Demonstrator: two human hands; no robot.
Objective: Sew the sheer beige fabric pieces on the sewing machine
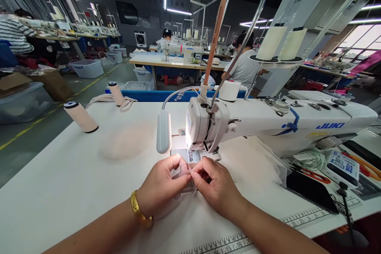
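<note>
My left hand [163, 180], with a gold bangle [137, 206] at its wrist, pinches pale, sheer fabric [177, 172] between thumb and forefinger. Against it, fingertips almost touching, my right hand [218, 186] is closed in a pinch on the same fabric's edge. A thin pale thread end [195, 192] hangs below the fingertips. Both hands are just in front of the needle area of a white JUKI sewing machine [253, 117]. Its presser foot [191, 155] shows behind my fingers, near the lit plate. Exactly how the fabric lies between the fingertips is hidden.
A small lamp [163, 133] hangs left of the machine head. Thread cones [81, 117] stand at the table's left. Sheer fabric [258, 162] lies under the machine arm. A black phone [309, 190] and a printed ruler [229, 244] are at right and front. Other people sit at machines behind.
</note>
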